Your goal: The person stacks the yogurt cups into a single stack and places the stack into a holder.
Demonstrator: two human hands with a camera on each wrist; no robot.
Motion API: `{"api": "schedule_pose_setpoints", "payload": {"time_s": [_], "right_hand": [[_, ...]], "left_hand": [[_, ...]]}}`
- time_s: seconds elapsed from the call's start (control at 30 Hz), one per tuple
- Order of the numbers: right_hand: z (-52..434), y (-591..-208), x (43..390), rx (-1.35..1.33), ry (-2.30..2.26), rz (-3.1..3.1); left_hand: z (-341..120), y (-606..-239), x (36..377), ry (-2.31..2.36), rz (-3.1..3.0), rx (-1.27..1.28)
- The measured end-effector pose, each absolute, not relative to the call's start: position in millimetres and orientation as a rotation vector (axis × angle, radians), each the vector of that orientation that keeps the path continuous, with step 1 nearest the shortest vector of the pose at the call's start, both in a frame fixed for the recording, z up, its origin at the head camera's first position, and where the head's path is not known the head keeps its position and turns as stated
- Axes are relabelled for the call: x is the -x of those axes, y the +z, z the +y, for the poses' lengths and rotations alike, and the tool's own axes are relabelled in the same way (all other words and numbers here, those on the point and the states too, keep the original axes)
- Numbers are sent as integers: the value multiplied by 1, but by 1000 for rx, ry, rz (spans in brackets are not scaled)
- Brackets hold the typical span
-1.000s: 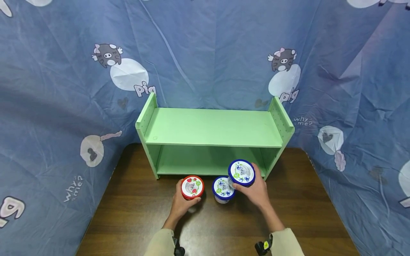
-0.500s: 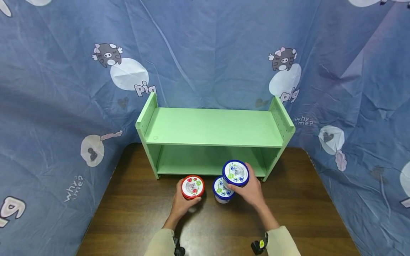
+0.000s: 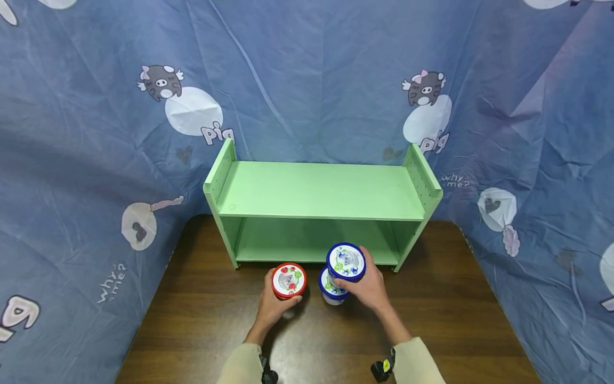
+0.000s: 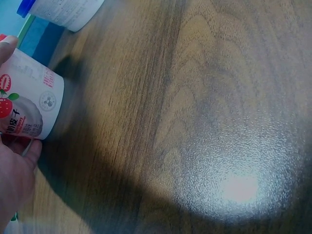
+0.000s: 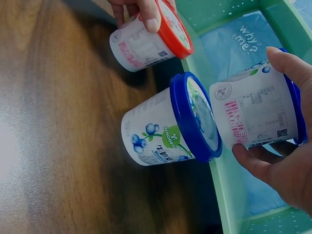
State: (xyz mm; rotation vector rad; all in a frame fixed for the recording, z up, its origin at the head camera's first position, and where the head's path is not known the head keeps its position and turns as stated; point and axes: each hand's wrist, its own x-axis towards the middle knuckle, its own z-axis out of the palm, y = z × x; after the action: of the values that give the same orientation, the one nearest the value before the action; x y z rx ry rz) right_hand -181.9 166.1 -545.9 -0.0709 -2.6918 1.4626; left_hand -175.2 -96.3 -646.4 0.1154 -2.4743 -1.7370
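Observation:
My left hand (image 3: 272,305) grips a white yogurt cup with a red strawberry lid (image 3: 289,280) around its side, low at the table. In my right hand (image 3: 369,285) is a blue-lidded blueberry yogurt cup (image 3: 346,261), held up by its sides between thumb and fingers. Below it a second blueberry cup (image 5: 161,124) stands upright on the table, its blue lid right by the base of the held cup in the right wrist view. From the head view the held cup covers part of that lid. The strawberry cup (image 4: 29,92) shows its printed side in the left wrist view.
A green two-tier shelf (image 3: 316,189) stands behind the cups, with raised side panels. The brown wooden table (image 3: 192,330) spreads around and in front. A blue printed cloth (image 3: 307,80) hangs behind and along both sides.
My right hand has moved left with its blueberry cup, from beside the standing blueberry cup to over its lid. The left hand and strawberry cup have stayed put.

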Motion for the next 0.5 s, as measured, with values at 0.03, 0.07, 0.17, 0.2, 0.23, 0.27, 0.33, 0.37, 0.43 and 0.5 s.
{"api": "schedule_pose_setpoints", "payload": {"time_s": [0.03, 0.07, 0.17, 0.2, 0.23, 0.27, 0.33, 0.37, 0.43, 0.5], "right_hand": [[166, -546, 182, 70, 1462, -2693], [165, -546, 182, 69, 1464, -2693], [164, -547, 182, 65, 1469, -2692], [164, -547, 181, 61, 1471, -2693], [164, -547, 181, 57, 1472, -2694], [163, -548, 181, 55, 1475, -2695], [163, -548, 181, 49, 1480, -2699], [162, -549, 181, 48, 1485, -2701], [162, -550, 181, 40, 1490, -2703], [161, -550, 180, 35, 1493, -2703]], "left_hand": [[-96, -646, 175, -1743, -2473, -122], [-96, -646, 175, -1744, -2475, -124], [-96, -645, 175, -1742, -2478, -129], [-96, -646, 175, -1741, -2479, -130], [-96, -646, 175, -1738, -2479, -129], [-96, -646, 175, -1735, -2480, -127], [-96, -647, 175, -1723, -2482, -123], [-96, -647, 175, -1714, -2485, -122], [-97, -649, 176, -1693, -2491, -119], [-97, -649, 176, -1680, -2497, -119]]}}
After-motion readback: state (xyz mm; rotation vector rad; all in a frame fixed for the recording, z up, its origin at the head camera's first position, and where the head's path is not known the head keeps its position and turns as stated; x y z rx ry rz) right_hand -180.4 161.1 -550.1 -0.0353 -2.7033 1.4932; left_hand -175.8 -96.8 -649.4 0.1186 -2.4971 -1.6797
